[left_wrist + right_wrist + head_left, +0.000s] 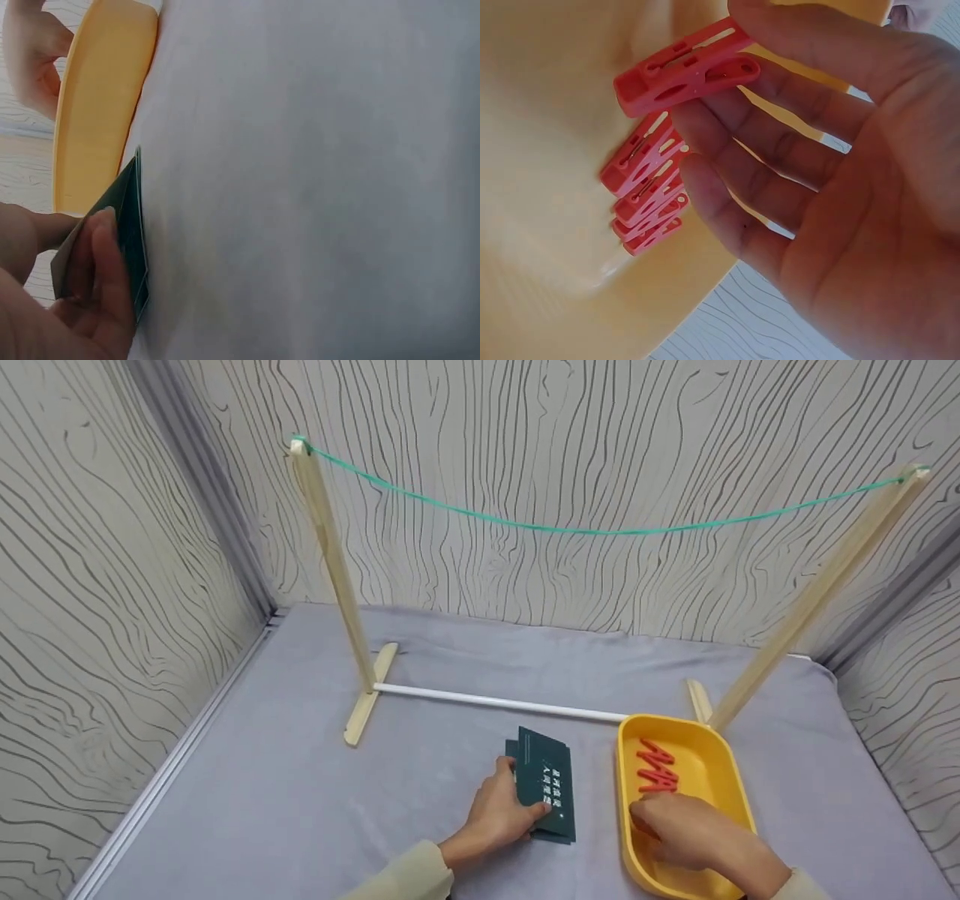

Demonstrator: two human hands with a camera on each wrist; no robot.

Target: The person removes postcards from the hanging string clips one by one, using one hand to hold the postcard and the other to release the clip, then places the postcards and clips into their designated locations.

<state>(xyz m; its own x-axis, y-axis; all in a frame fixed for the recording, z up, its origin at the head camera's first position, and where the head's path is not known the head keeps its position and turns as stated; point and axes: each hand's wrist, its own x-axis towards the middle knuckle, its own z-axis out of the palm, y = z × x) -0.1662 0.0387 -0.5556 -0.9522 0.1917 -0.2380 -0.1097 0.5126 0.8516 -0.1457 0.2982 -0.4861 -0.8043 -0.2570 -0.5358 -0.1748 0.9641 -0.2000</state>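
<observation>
My left hand (499,811) grips a dark green folded card (541,769) with white printed characters, thumb on its front face. In the left wrist view the card (133,225) stands slightly spread, its lower edge close to the cloth. Inside the yellow tray (716,765), my right hand (690,829) pinches a red clothespin (686,71) by its handle end, between thumb and fingers. Several more red clothespins (655,757) lie in a row in the tray, just beyond that hand. The head view hides the pinched clothespin behind the fingers.
Two wooden posts, left (334,555) and right (817,592), carry a sagging green cord (570,531) between their tops. A white rod (495,702) joins their feet, and the tray's far end meets it. Grey cloth (300,795) covers the table; patterned walls (525,435) enclose it.
</observation>
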